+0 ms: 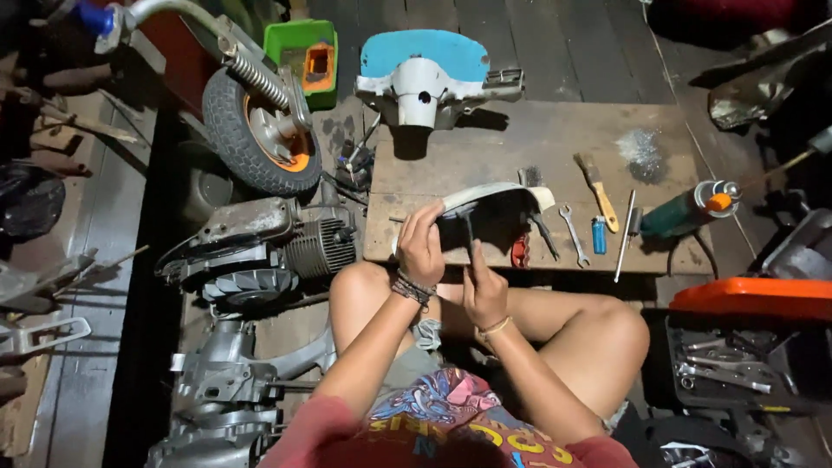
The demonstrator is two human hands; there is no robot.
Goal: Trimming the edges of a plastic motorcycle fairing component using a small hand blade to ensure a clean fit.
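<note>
Two hands work over the lap: left hand grips the curved white panel at the board's edge, right hand closed on a screwdriver underneath, so steadying the tip seems next.

Board bare beyond hands; wrench, lighter, brush crowd right.

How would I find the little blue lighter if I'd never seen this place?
Look at the low wooden board in front of the seated person. Along its near edge, right of the hands, tools lie in a row. The lighter sits between a silver wrench and a long thin screwdriver; it is the only small, bright blue thing there.
</note>
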